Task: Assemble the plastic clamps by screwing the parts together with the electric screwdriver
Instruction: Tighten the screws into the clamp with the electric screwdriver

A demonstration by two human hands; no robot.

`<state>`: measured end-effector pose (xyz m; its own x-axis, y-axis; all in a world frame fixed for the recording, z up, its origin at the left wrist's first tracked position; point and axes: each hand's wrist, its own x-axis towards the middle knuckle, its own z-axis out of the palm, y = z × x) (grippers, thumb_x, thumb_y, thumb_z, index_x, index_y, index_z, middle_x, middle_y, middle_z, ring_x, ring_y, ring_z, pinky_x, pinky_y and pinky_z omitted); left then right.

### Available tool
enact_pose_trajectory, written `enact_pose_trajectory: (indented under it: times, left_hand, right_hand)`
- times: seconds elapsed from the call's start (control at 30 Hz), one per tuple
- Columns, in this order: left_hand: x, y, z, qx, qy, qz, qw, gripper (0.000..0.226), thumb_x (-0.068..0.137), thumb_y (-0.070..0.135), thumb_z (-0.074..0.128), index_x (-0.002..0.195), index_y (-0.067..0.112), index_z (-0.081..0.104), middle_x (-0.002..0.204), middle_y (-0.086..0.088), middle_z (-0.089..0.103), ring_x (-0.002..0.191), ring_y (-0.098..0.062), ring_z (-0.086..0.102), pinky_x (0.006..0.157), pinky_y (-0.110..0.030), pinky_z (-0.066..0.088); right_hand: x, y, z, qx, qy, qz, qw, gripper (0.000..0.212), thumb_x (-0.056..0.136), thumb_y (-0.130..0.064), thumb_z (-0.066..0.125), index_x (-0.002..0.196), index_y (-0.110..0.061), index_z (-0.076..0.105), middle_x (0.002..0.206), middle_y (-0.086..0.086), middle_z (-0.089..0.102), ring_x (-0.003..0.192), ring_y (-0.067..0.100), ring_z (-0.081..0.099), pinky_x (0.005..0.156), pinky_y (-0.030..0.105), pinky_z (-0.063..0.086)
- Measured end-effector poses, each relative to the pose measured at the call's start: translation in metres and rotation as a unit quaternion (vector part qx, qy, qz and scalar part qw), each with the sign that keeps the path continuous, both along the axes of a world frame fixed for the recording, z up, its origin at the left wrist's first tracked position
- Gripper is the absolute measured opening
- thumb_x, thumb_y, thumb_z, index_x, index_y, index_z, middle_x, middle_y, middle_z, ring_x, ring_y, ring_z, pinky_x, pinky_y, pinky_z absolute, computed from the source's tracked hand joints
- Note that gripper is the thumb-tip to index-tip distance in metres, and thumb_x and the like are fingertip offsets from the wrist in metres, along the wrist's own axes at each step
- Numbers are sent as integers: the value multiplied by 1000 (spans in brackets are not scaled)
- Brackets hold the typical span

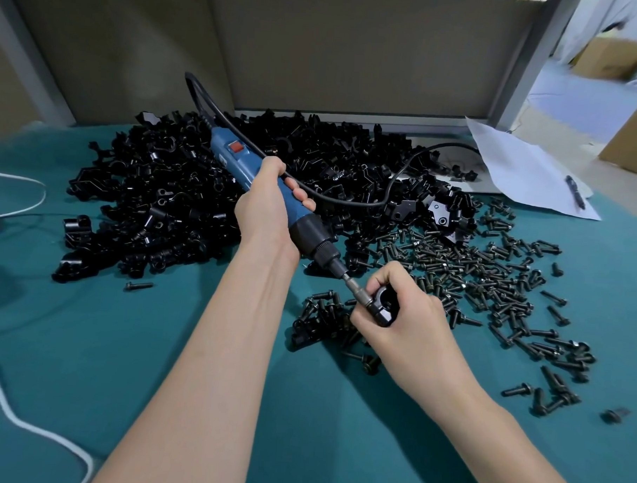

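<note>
Left hand [264,202] is wrapped round the blue body of the electric screwdriver [240,165], fingers curled over the barrel just above the black collar. Right hand [405,318] is clenched on one clamp [385,307], thumb and forefinger either side of it, over the green mat [105,323], a touch to 4 o'clock of frame centre. Driver tip sits on the clamp's upper-left end, tool leaning up toward 11 o'clock. Can't see the screw head; the tip covers it.

Handling, my read: the clamp is light, stiff moulded plastic. It's glossy, so probably slick, and will want to spin under torque. Best grip is across the flanks, fingers clear of the screw boss. Driver is the heavier item. Its black cord [348,202] trails off to 2 o'clock and may tug.

Part pile [173,191] is at 11 o'clock of the clamp. Loose screws [490,278] spread from 1 to 4 o'clock. Paper [521,166] and pen [576,190] are far off at 2.
</note>
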<state>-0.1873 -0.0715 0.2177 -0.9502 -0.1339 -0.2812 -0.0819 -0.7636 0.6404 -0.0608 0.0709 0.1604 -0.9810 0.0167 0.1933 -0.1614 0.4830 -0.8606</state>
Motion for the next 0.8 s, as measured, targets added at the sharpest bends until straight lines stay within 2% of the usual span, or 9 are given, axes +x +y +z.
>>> enact_pose_trajectory:
  times: [0.2,0.33,0.4,0.47,0.53,0.6,0.67,0.73,0.8]
  left_hand:
    - [1,1,5,-7,7,7,1000,14,87,9,64,83,12,51,56,3,53,44,-9,47,43,-21,42]
    - [3,0,8,-17,7,5,1000,12,87,8,64,84,11,52,58,2,53,45,-10,47,45,-22,43]
    - [4,1,9,-46,-1,20,999,11,87,8,65,83,11,54,58,2,55,45,-11,49,46,-23,44]
    - [5,1,11,-81,-7,44,996,11,87,9,65,82,11,55,59,1,55,45,-11,51,48,-24,46]
    - [6,0,13,-91,-8,64,994,12,87,9,65,82,12,54,58,1,54,45,-12,51,48,-24,46]
    - [6,-7,16,-78,-19,81,993,12,89,10,65,86,11,54,59,0,54,44,-12,51,48,-24,46]
    - [1,-21,19,-40,-32,98,994,13,90,10,65,90,11,52,61,0,54,42,-10,51,47,-22,45]
    - [-6,-37,22,10,-30,100,994,15,92,11,64,94,11,49,64,0,52,41,-10,50,46,-20,44]
    - [-9,-43,22,45,-21,90,995,17,91,11,64,96,11,48,63,1,52,41,-10,50,46,-20,43]
  right_hand:
    - [0,0,0,2,19,-6,1000,27,87,-17,67,85,-37,48,60,-9,54,48,6,39,44,16,32]
    - [0,1,1,35,32,-9,999,33,88,-15,69,86,-39,46,66,-14,56,52,7,43,47,17,34]
    - [-1,3,2,92,51,-11,994,38,88,-17,70,87,-40,41,81,-19,57,63,9,49,52,20,39]
    - [-1,6,4,213,108,-15,971,39,89,-22,69,89,-40,34,93,-14,52,70,13,53,54,24,44]
    - [-2,8,7,312,177,-15,933,30,89,-28,63,95,-34,34,93,-9,49,60,19,53,47,33,48]
    - [-2,14,7,335,188,-17,923,29,88,-28,62,97,-32,35,95,-8,50,58,23,55,44,39,49]
    - [0,18,8,249,144,-38,957,28,91,-29,66,93,-39,40,92,-11,55,63,15,59,51,31,51]
    - [0,18,14,6,62,-42,997,20,97,-38,65,86,-40,49,78,-5,61,54,8,54,49,24,46]
    - [0,15,24,-232,-14,-20,972,25,94,-53,62,82,-32,60,61,1,59,43,15,48,41,25,42]
